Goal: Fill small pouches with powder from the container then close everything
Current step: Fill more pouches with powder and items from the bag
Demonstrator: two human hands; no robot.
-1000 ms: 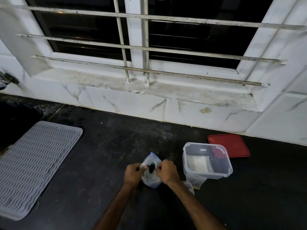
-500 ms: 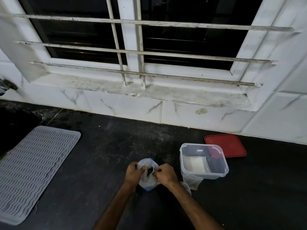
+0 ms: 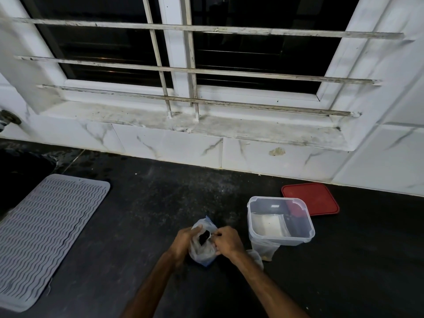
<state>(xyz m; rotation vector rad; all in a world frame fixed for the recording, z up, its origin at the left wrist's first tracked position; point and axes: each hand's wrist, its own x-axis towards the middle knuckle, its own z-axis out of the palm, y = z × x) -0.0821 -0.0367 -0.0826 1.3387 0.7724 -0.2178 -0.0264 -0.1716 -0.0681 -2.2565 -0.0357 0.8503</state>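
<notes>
Pouch point(image 3: 202, 251) mouth gapes wider than a second ago; my left hand point(image 3: 183, 241) and right hand point(image 3: 227, 242) each pinch its rim. It sits on the table point(image 3: 137, 226), just left of the open container point(image 3: 281, 240). Ready for powder, I judge.

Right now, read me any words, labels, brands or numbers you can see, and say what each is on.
No readable text anywhere.
The clear container shows a small white patch on its far wall, too small to read.
The red lid, the pouch and the grey mat show none.
</notes>
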